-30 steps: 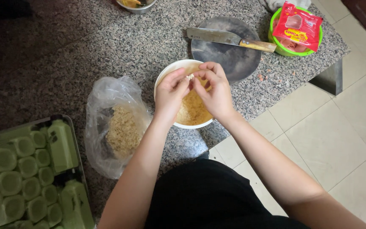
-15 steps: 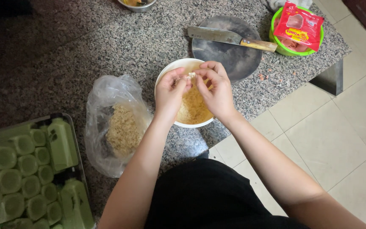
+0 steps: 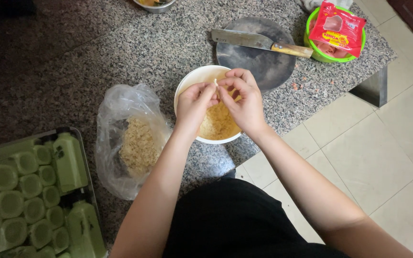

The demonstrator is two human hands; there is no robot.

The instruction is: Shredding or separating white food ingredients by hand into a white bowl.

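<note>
Both hands up over the white bowl (image 3: 187, 84), close together, fingertips nearly meeting. Left hand (image 3: 194, 104) curled, thumb & forefinger pinched on a small pale bit (image 3: 215, 82); right hand (image 3: 243, 99) curled too, its fingertips nipping the same bit from the other side. Can't tell what the bit is, too small from where I'm watching. Bowl sits on the speckled granite counter (image 3: 120, 52), near the edge, w/ a yellowish crumbly heap (image 3: 218, 125) inside, partly hidden under the hands. Just left of the bowl I've got a clear plastic bag (image 3: 115, 114), open, lying slumped, w/ a similar pale crumbly mass (image 3: 137, 145) in it; bag touching or just beside the bowl, can't tell which. Behind the bowl, a dark round board (image 3: 264, 64) w/ a cleaver (image 3: 244, 39) laid flat across it, wooden handle pointing right. Far right corner: green bowl (image 3: 314, 50) w/ a red packet (image 3: 335, 28) lying on top. Lower left, green egg tray (image 3: 29, 191), cups look empty. Metal bowl (image 3: 155, 5) at top edge, mostly cut off. Pale tiled floor (image 3: 374, 157) to the right.
</note>
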